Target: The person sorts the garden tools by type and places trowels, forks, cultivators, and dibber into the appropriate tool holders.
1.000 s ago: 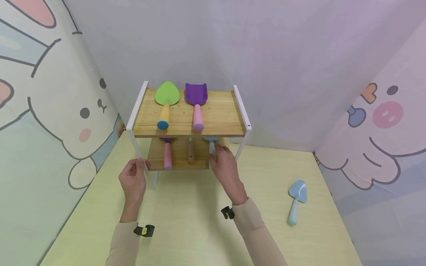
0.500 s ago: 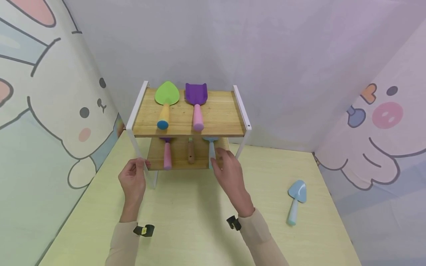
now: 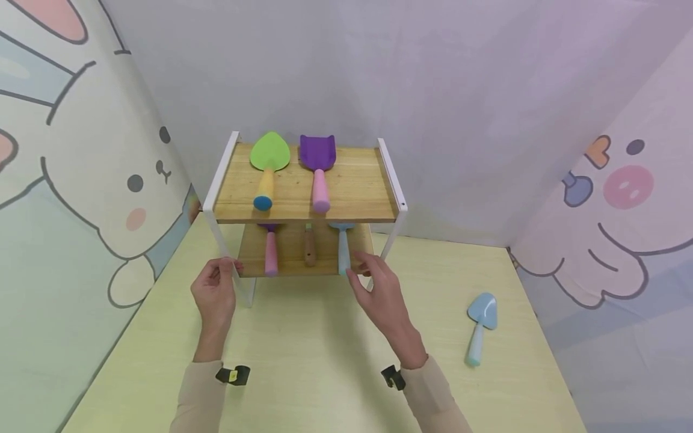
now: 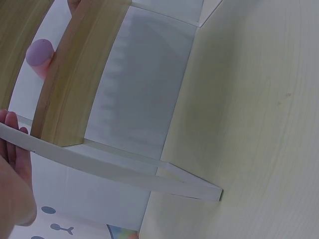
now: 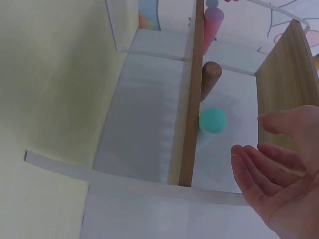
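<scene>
My left hand [image 3: 213,294] grips the front left leg [image 4: 114,172] of a two-tier wooden shelf [image 3: 357,192] with its fingers bent around it. My right hand [image 3: 385,297] is apart from the light blue trowel [image 3: 343,252] on the lower tier, just right of its handle. In the right wrist view its fingers are relaxed and hold nothing; the trowel's turquoise handle end [image 5: 212,120] sticks out over the tier's edge. Left of it lie a brown wooden-handled tool [image 3: 309,248], its head hidden, and a pink-handled purple tool [image 3: 271,255].
On the upper tier lie a green trowel [image 3: 269,153] with a yellow handle and a purple shovel [image 3: 317,153] with a pink handle. Another light blue trowel [image 3: 482,313] rests on the table [image 3: 303,373] at the right. Cartoon-printed cloths [image 3: 444,150] surround the table.
My right hand has let go of the light blue trowel's handle and drawn back toward me and to the right. The trowel stays on the lower tier. My left hand has stayed at the leg.
</scene>
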The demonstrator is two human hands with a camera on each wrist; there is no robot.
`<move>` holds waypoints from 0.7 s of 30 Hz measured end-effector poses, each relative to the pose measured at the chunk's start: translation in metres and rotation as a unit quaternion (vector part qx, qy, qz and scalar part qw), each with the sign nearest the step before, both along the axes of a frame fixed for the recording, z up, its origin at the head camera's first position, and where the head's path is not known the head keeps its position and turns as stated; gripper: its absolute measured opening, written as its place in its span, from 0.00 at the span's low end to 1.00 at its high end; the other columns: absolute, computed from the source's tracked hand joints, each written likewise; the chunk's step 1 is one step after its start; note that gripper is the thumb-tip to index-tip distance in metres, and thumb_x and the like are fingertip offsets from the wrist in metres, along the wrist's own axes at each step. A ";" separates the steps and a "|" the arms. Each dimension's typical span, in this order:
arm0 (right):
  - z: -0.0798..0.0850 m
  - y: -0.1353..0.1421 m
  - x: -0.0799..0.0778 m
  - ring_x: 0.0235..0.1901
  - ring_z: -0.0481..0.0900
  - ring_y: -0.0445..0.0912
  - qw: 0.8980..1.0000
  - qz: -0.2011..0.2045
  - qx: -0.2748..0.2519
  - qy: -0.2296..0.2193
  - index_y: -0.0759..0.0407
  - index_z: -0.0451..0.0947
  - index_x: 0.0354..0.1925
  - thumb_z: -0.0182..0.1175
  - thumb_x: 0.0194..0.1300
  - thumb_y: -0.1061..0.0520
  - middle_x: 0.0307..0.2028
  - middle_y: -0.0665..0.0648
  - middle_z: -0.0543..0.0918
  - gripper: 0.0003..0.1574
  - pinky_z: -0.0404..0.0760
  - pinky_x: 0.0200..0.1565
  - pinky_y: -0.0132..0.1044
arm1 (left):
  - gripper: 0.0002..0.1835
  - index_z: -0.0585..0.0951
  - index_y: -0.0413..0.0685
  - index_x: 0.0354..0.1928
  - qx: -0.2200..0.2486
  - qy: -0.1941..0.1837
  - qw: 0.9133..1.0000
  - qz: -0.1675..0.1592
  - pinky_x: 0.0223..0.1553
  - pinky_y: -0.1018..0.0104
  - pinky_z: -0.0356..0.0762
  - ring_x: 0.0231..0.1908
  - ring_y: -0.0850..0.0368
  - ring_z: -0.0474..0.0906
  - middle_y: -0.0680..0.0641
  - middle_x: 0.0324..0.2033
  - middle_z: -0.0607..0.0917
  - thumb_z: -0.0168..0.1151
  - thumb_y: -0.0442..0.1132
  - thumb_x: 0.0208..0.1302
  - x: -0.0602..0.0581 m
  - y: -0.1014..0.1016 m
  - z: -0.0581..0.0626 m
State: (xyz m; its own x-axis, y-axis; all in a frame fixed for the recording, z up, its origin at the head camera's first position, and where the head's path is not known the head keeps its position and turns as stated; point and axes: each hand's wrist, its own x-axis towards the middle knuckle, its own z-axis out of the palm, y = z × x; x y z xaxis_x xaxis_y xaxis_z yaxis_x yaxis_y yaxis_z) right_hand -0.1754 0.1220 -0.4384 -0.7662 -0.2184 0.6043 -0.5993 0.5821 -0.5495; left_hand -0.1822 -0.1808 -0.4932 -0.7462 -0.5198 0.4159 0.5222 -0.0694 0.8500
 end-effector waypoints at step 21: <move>-0.033 0.044 0.012 0.43 0.85 0.50 0.997 0.045 -0.037 0.041 0.68 0.78 0.56 0.69 0.61 0.71 0.48 0.57 0.84 0.24 0.85 0.46 0.37 | 0.15 0.74 0.15 0.35 0.002 -0.024 1.000 0.005 0.38 0.74 0.82 0.30 0.64 0.85 0.54 0.27 0.87 0.58 0.28 0.74 0.001 -0.001 0.002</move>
